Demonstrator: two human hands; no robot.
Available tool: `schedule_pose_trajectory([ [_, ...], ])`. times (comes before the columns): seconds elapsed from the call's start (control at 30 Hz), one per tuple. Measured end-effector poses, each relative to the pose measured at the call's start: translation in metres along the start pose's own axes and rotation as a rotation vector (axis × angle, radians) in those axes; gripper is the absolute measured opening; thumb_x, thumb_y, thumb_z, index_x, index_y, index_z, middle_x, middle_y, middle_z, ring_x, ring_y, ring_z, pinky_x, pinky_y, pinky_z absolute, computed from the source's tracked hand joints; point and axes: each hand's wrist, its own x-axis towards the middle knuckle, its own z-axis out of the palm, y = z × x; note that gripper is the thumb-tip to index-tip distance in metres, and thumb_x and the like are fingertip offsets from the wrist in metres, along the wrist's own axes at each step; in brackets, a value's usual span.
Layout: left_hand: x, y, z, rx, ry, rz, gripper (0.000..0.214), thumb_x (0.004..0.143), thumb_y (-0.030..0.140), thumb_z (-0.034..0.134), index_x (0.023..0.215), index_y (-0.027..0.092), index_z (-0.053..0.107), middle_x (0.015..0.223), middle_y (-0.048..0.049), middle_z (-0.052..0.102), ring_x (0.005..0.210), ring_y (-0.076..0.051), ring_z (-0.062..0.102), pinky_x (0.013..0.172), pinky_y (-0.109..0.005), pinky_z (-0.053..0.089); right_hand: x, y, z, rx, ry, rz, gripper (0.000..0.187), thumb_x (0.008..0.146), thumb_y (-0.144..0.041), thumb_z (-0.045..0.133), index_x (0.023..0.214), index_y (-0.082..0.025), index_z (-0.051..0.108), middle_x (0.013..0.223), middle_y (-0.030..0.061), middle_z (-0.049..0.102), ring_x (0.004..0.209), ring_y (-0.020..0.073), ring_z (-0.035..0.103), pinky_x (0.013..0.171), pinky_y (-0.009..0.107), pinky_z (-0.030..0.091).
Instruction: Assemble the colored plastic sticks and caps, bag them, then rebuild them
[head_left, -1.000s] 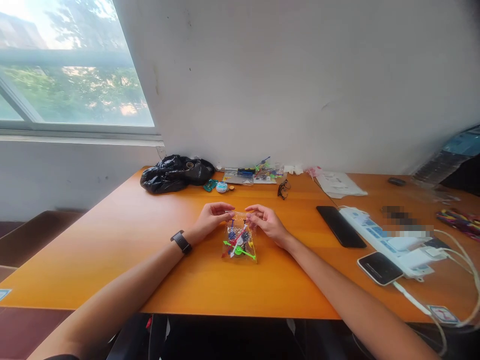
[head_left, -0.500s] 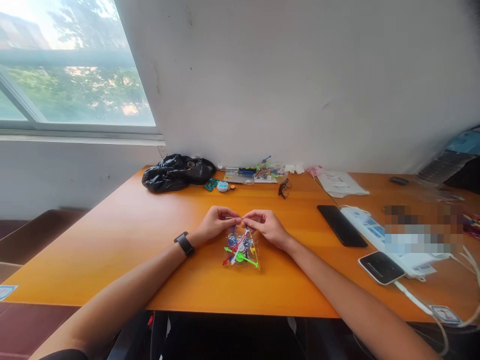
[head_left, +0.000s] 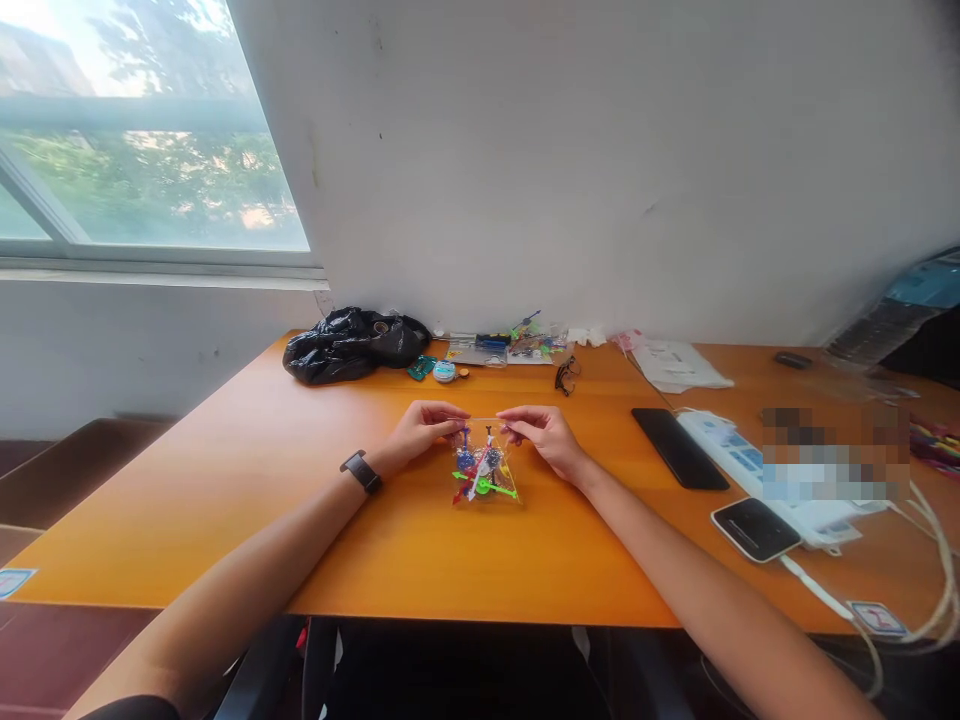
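Clear plastic pouch: this small film pouch [head_left: 477, 432] is in front of us, nearer than the black plastic bag [head_left: 337, 352] and to its right, over the wooden table [head_left: 352, 560]. We cannot tell whether its bottom touches the wood.
Left hand: ours [head_left: 424, 430] grasps the pouch's upper left corner between thumb and fingers.
Right hand: ours [head_left: 546, 440] grasps the upper right corner in a like pinch.
Top edge: it runs stretched between our two grips; we cannot make out whether its sides are parted.
Arrows inside: a green plastic arrow [head_left: 484, 486] lies across a white plastic arrow [head_left: 475, 487], with red, blue, yellow and black pieces around them — all low in the pouch, which we judge helps, since the top stays free of lumps.
Good handling: we would pinch lightly and evenly — thin film seems likely to crease or slip if one side pulls harder.
Watch for: the pointed tips might snag the film, so we do best with the pouch hanging upright and the pieces settled.
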Motion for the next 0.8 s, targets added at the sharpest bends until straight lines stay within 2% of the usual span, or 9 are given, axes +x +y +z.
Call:
schedule_pose_trajectory([
  [0.1, -0.002, 0.001, 0.001, -0.045, 0.036, -0.001, 0.040, 0.077, 0.044, 0.090, 0.101, 0.012, 0.084, 0.099, -0.0133, 0.081, 0.085, -0.020, 0.072, 0.083, -0.032, 0.061, 0.000, 0.000, 0.000, 0.010, 0.024, -0.014, 0.025, 0.075, -0.038, 0.082, 0.092, -0.020, 0.086, 0.084, 0.0072, 0.080, 0.067, 0.0159, 0.064, 0.068, 0.032, 0.051],
  [0.23, -0.004, 0.005, 0.005, 0.018, 0.067, 0.039, 0.037, 0.077, 0.045, 0.090, 0.091, 0.011, 0.084, 0.091, -0.0126, 0.081, 0.081, -0.020, 0.071, 0.080, -0.031, 0.060, -0.001, -0.002, 0.002, 0.005, 0.024, -0.028, 0.019, 0.077, -0.035, 0.076, 0.085, -0.019, 0.084, 0.082, 0.0061, 0.078, 0.067, 0.0155, 0.062, 0.069, 0.032, 0.051],
  [0.3, -0.006, 0.006, 0.008, 0.060, 0.084, 0.052, 0.039, 0.076, 0.047, 0.091, 0.091, 0.012, 0.083, 0.090, -0.0118, 0.081, 0.079, -0.019, 0.071, 0.078, -0.030, 0.059, -0.004, -0.005, 0.005, 0.020, 0.006, -0.023, 0.021, 0.080, -0.036, 0.077, 0.092, -0.020, 0.081, 0.083, 0.0045, 0.077, 0.066, 0.0146, 0.061, 0.069, 0.031, 0.051],
  [0.4, -0.006, 0.002, 0.013, 0.043, 0.113, 0.075, 0.046, 0.071, 0.048, 0.094, 0.097, 0.013, 0.082, 0.096, -0.0118, 0.081, 0.081, -0.020, 0.073, 0.075, -0.030, 0.059, -0.008, -0.008, 0.013, -0.010, -0.027, 0.013, 0.035, 0.084, -0.047, 0.079, 0.107, -0.021, 0.077, 0.087, 0.0041, 0.076, 0.070, 0.0155, 0.063, 0.069, 0.030, 0.051],
  [0.5, -0.005, -0.003, 0.016, 0.040, 0.070, 0.111, 0.049, 0.073, 0.051, 0.093, 0.101, 0.013, 0.081, 0.092, -0.0118, 0.081, 0.076, -0.019, 0.072, 0.071, -0.030, 0.059, -0.011, -0.006, 0.020, -0.098, -0.090, 0.017, 0.040, 0.083, -0.055, 0.080, 0.101, -0.019, 0.078, 0.087, 0.0057, 0.076, 0.076, 0.0184, 0.067, 0.071, 0.030, 0.052],
  [0.63, -0.008, -0.001, 0.019, 0.124, 0.026, 0.142, 0.048, 0.078, 0.053, 0.088, 0.101, 0.011, 0.081, 0.086, -0.0110, 0.080, 0.070, -0.018, 0.070, 0.067, -0.028, 0.056, -0.013, -0.003, 0.023, -0.163, -0.146, 0.006, 0.040, 0.082, -0.057, 0.081, 0.085, -0.018, 0.078, 0.076, 0.0045, 0.074, 0.069, 0.0186, 0.065, 0.067, 0.031, 0.051],
  [0.73, -0.012, 0.005, 0.021, 0.217, -0.036, 0.146, 0.047, 0.083, 0.053, 0.084, 0.104, 0.012, 0.082, 0.091, -0.0115, 0.081, 0.075, -0.019, 0.070, 0.066, -0.027, 0.055, -0.014, -0.003, 0.022, -0.184, -0.168, -0.009, 0.038, 0.085, -0.056, 0.079, 0.085, -0.018, 0.080, 0.080, 0.0056, 0.076, 0.071, 0.0198, 0.067, 0.068, 0.031, 0.051],
  [0.8, -0.013, 0.007, 0.021, 0.265, -0.086, 0.147, 0.044, 0.085, 0.054, 0.081, 0.099, 0.012, 0.083, 0.090, -0.0111, 0.081, 0.074, -0.020, 0.070, 0.065, -0.027, 0.054, -0.015, -0.004, 0.021, -0.200, -0.183, -0.022, 0.037, 0.087, -0.055, 0.078, 0.087, -0.018, 0.081, 0.084, 0.0064, 0.078, 0.075, 0.0208, 0.069, 0.070, 0.032, 0.052],
])
